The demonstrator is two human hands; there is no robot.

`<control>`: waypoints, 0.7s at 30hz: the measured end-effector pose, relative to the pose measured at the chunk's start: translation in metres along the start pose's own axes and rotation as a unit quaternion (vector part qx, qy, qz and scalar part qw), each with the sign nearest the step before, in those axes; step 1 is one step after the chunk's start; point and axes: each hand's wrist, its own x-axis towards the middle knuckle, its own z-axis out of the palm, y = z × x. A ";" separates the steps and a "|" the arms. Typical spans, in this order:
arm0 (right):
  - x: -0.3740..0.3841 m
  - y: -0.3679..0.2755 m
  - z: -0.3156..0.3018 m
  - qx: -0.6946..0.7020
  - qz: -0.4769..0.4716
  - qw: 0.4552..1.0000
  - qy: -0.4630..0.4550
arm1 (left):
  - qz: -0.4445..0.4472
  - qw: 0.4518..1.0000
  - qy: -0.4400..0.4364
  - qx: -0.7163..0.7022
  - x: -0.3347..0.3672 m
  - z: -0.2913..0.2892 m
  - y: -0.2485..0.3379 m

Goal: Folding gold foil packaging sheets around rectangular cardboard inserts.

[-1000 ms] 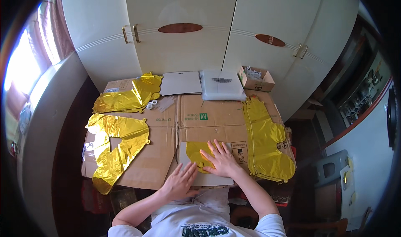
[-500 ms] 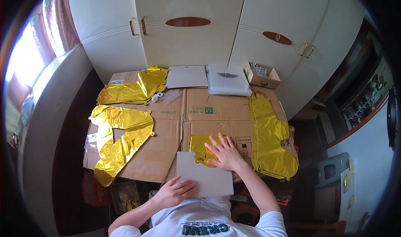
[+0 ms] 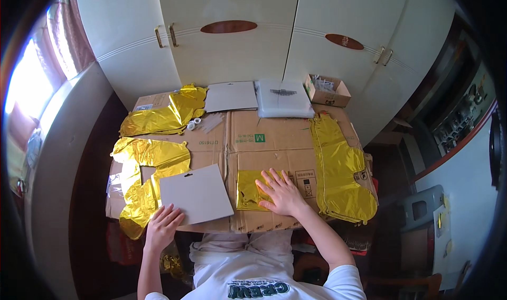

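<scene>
My left hand [image 3: 165, 227] grips the lower left corner of a grey cardboard sheet [image 3: 198, 197] with a small hang slot at its top edge. The sheet overlaps part of a gold foil balloon [image 3: 150, 154] on the left of the table. My right hand [image 3: 285, 195] lies with spread fingers on a flat, folded gold foil piece [image 3: 247, 190], pressing its right side. That piece rests on the brown cardboard covering [image 3: 211, 157]. Farther right lies another flat gold foil balloon [image 3: 338, 168].
At the back are a third gold foil balloon [image 3: 163, 113], a grey board [image 3: 231, 96], a clear-wrapped stack [image 3: 284, 100] and a small box [image 3: 327, 91] of pale pieces. White rolls [image 3: 194, 124] and clear strips [image 3: 212, 122] lie near the back left. Cabinets [image 3: 227, 51] stand behind.
My left hand has carried the grey sheet left and away from me, uncovering the folded foil's lower part. My right hand stays on the foil, which now looks flatter and squarer.
</scene>
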 end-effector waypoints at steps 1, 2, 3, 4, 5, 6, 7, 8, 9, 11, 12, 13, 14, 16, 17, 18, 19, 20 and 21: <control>0.000 0.000 0.000 0.005 -0.001 1.000 0.006 | 0.000 1.000 -0.030 0.003 0.001 0.003 0.000; 0.000 0.000 0.000 0.007 -0.001 1.000 0.006 | -0.006 0.997 -0.072 0.003 0.001 0.004 0.000; -0.002 0.000 0.001 0.007 0.004 1.000 0.006 | -0.005 0.995 -0.099 0.004 0.007 -0.001 0.004; -0.003 0.000 0.001 0.006 0.006 1.000 0.006 | -0.006 0.992 -0.125 0.006 0.015 -0.011 0.011; -0.004 0.001 0.001 0.005 0.008 1.000 0.006 | -0.007 0.988 -0.151 0.008 0.025 -0.015 0.018; -0.003 0.001 0.000 0.003 0.007 1.000 0.008 | -0.001 0.991 -0.135 -0.017 0.032 -0.016 0.023; -0.002 0.000 0.000 0.005 0.003 1.000 0.009 | 0.006 0.993 -0.114 -0.033 0.040 -0.011 0.031; -0.001 -0.001 0.001 0.006 0.000 1.000 0.009 | 0.013 0.994 -0.094 -0.050 0.053 0.001 0.041; -0.002 -0.001 0.002 0.003 0.000 1.000 0.011 | 0.021 0.995 -0.072 -0.069 0.068 0.016 0.051; -0.003 0.002 0.003 -0.006 0.001 1.000 0.018 | 0.076 0.989 -0.060 -0.108 0.108 0.040 0.076; -0.001 0.000 0.001 -0.004 0.002 1.000 0.008 | 0.093 0.989 -0.060 -0.098 0.128 0.052 0.085; 0.000 -0.002 -0.002 -0.002 0.005 1.000 -0.003 | 0.111 0.988 -0.061 -0.089 0.143 0.067 0.092; 0.001 -0.002 -0.005 -0.001 0.010 1.000 -0.015 | 0.109 0.988 -0.064 -0.086 0.154 0.082 0.098; 0.000 0.000 -0.003 -0.010 0.007 1.000 -0.021 | 0.110 0.988 -0.069 -0.079 0.174 0.105 0.105; 0.000 0.002 0.000 -0.014 0.006 1.000 -0.025 | 0.102 0.989 -0.083 -0.065 0.179 0.111 0.105; 0.001 -0.001 -0.001 -0.010 0.009 1.000 -0.020 | 0.093 0.989 -0.102 -0.051 0.181 0.115 0.105; 0.001 -0.001 -0.002 -0.023 0.009 0.999 -0.030 | 0.083 0.989 -0.121 -0.036 0.181 0.118 0.104; 0.001 0.000 -0.004 -0.035 0.008 0.999 -0.041 | 0.086 0.989 -0.113 -0.051 0.182 0.120 0.101; 0.000 -0.002 -0.006 -0.044 0.007 0.998 -0.053 | 0.087 0.989 -0.109 -0.047 0.180 0.122 0.100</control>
